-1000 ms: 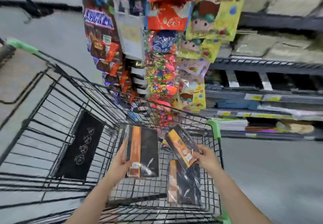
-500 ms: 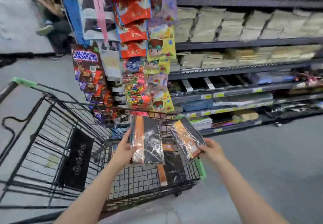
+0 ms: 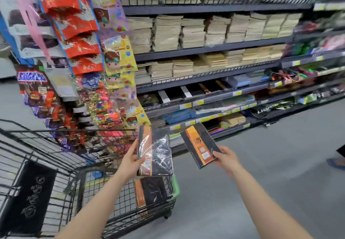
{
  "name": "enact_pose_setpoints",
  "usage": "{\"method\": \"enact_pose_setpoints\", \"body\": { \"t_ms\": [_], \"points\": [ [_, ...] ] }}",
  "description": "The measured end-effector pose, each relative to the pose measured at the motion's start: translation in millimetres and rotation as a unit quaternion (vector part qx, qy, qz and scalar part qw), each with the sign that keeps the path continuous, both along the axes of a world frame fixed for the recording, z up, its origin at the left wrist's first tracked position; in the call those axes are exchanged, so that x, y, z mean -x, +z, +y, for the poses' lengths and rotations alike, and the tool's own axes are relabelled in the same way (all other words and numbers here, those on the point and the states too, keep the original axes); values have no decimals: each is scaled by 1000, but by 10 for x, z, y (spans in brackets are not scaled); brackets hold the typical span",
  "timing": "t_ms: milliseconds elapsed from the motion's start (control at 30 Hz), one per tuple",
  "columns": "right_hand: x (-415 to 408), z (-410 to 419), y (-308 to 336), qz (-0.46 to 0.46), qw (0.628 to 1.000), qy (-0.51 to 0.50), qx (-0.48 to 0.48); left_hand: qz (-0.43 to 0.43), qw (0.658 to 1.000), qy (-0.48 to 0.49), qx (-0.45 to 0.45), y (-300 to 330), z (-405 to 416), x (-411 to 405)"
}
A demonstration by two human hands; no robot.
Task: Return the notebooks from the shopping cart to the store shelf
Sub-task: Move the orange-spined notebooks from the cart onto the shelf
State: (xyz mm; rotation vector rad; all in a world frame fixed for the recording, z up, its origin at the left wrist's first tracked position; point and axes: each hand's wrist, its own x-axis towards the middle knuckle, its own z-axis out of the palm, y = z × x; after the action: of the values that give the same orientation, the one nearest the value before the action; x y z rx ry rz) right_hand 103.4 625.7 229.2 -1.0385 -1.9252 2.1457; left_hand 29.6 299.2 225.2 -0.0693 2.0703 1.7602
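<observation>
Above black wire shopping cart (image 3: 56,173), lower centre of frame: two black-and-orange plastic-wrapped notebooks.
Left hand (image 3: 130,161) gripping upright notebook (image 3: 155,151); right hand (image 3: 225,157) pinching tilted notebook (image 3: 200,145).

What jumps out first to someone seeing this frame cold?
Two black-and-orange notebooks held up mid-frame: the left hand grips the wrapped notebook above the shopping cart, and the right hand pinches the tilted notebook over the floor. Next, bright candy bags hang upper left, and tan paper stacks fill the upper store shelf. A third notebook lies in the cart.
</observation>
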Motion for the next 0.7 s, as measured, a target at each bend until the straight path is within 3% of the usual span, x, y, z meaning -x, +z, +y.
{"method": "enact_pose_setpoints", "body": {
  "t_ms": [367,700],
  "points": [
    [191,1903,162,-2,999,-14,36,43,999,1,11,83,2155,121],
    [200,2974,207,-2,998,-37,41,39,999,-16,19,85,3158,537]
  ]
}}
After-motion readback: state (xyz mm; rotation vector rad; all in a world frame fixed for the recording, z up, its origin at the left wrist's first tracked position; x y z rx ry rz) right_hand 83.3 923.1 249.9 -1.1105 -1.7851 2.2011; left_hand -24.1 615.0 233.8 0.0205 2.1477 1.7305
